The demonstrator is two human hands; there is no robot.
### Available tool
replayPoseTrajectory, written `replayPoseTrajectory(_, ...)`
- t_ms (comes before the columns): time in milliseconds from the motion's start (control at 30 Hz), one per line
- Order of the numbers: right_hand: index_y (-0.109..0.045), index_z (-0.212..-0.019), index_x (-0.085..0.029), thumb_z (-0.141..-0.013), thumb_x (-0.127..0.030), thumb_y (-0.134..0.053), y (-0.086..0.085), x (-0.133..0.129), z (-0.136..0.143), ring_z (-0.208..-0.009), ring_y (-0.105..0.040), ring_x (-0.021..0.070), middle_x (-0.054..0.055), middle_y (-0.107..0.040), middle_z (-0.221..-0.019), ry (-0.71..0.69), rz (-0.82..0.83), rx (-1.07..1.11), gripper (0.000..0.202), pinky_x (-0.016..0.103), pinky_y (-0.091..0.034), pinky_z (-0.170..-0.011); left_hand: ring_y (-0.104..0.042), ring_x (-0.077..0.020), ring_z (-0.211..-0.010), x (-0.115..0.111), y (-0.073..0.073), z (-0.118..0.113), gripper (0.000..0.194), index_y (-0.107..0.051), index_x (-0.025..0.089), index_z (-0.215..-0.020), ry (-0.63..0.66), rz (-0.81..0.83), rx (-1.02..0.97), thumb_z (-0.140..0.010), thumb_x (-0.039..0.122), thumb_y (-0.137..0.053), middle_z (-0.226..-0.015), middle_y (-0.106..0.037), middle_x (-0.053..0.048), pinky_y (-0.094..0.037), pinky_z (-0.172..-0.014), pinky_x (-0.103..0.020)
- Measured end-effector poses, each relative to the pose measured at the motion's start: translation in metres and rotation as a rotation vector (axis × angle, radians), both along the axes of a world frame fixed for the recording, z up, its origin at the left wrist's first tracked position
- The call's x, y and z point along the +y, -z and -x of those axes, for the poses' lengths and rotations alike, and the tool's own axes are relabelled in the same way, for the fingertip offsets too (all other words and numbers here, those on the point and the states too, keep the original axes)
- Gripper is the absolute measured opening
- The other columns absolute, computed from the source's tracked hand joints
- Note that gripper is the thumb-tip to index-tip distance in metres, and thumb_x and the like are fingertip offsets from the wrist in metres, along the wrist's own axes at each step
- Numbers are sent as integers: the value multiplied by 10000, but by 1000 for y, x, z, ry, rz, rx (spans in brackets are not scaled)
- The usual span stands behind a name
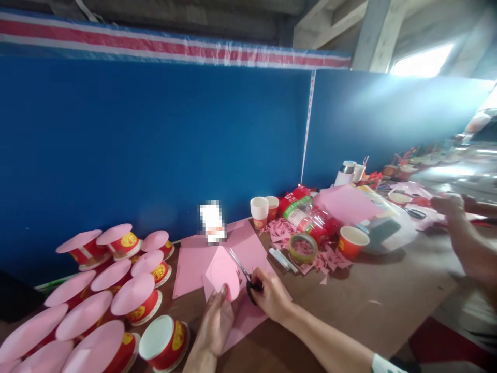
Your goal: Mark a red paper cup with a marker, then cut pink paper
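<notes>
Pink paper (229, 274) with a rounded edge is pinched in my left hand (218, 318), thumb on top. A pale pointed corner of paper shows behind the rounded part; I cannot tell whether the two are joined. My right hand (274, 296) grips a pair of scissors (241, 263) by its black handles. The blades point up and left, just right of the rounded paper, and look slightly apart. Under both hands lie larger pink sheets (190, 261). To the left, an uncovered red paper cup (179, 334) stands upside down near my left hand.
Several upturned red cups with pink paper discs (134, 292) fill the left side. On the right are a tape roll (292, 248), pink scraps (330, 257), a red-and-white cup (353, 242) and a red plastic package (298, 210). Another person's hand (452, 207) is at far right.
</notes>
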State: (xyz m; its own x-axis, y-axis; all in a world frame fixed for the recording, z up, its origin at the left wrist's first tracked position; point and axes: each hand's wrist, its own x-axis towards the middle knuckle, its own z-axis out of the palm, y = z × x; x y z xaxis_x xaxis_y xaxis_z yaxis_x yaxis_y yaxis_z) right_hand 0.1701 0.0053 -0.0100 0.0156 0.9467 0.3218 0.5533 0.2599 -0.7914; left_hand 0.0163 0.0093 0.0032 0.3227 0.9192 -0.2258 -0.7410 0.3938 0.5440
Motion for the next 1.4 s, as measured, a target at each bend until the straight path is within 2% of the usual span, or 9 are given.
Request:
replayPoseTrajectory(100, -494, -740, -201, -687, -149, -536, 2, 3, -1, -501, -448, 86, -53, -513, -569, -2, 30, 8, 85, 165, -324, -489, -535, -228, -1095, 1, 3, 0, 273, -624, 145, -1035, 35, 9, -17, -765, 181, -600, -1036, -658, -90, -406, -976, -358)
replayPoseTrajectory(267, -494, -732, -198, -667, -122, -524, 5, 2, -1, -505, -438, 81, -52, -514, -579, -14, 54, 52, 104, 160, -321, -489, -557, -239, -1066, 3, 9, 3, 260, -645, 135, -982, 4, 85, 18, -722, 129, -629, -997, -672, -89, -415, -973, -363)
replayPoseTrajectory(467, -479, -734, -202, -668, -113, -523, 6, 2, -2, -517, -437, 80, -55, -511, -595, -26, 68, 75, 119, 160, -316, -491, -608, -222, -985, 3, 15, 4, 367, -606, 158, -1064, -68, 185, 65, -709, 64, -616, -951, -686, -75, -458, -925, -339)
replayPoseTrajectory(600, -474, -742, -204, -671, -103, -517, 7, 2, -2, -538, -454, 86, -51, -515, -611, -27, 63, 82, 132, 166, -332, -513, -612, -216, -978, 5, 16, 6, 315, -616, 157, -1036, -61, 204, 30, -734, 68, -596, -942, -689, -75, -463, -918, -340)
replayPoseTrajectory(733, -488, -922, -219, -675, -107, -534, 5, 0, -2, -546, -463, 93, -57, -517, -622, -58, 47, 92, 275, 170, -345, -525, -625, -210, -947, 5, 17, 6, 286, -633, 150, -969, -100, 229, 65, -696, 63, -632, -877, -698, -62, -472, -904, -321)
replayPoseTrajectory(833, -457, -1083, -235, -679, -101, -537, 5, 0, -3, -534, -454, 94, -68, -505, -602, -67, 48, 93, 434, 169, -343, -518, -633, -215, -928, 5, 17, 5, 325, -626, 164, -993, -116, 242, 91, -680, 79, -647, -855, -698, -53, -485, -886, -327)
replayPoseTrajectory(900, -456, -1110, -240, -686, -104, -538, 6, 1, -3, -531, -452, 93, -67, -506, -601, -70, 53, 91, 453, 167, -339, -514, -633, -226, -928, 5, 17, 4, 360, -616, 175, -1025, -123, 250, 98, -676, 92, -651, -869, -697, -54, -489, -881, -338)
replayPoseTrajectory(1200, -503, -1052, -243, -698, -110, -528, 4, 1, -2, -521, -455, 91, -65, -507, -592, -98, 74, 82, 379, 165, -338, -505, -623, -240, -947, 3, 12, 3, 334, -630, 158, -991, -104, 185, 62, -665, 100, -675, -907, -693, -70, -494, -878, -353)
replayPoseTrajectory(1400, -511, -1056, -235, -690, -104, -528, 5, 2, -2, -546, -488, 96, -57, -534, -613, -101, 23, 57, 390, 166, -363, -530, -629, -219, -933, 0, 3, -1, 313, -634, 154, -983, -59, 78, 56, -677, 101, -675, -898, -696, -60, -497, -875, -323)
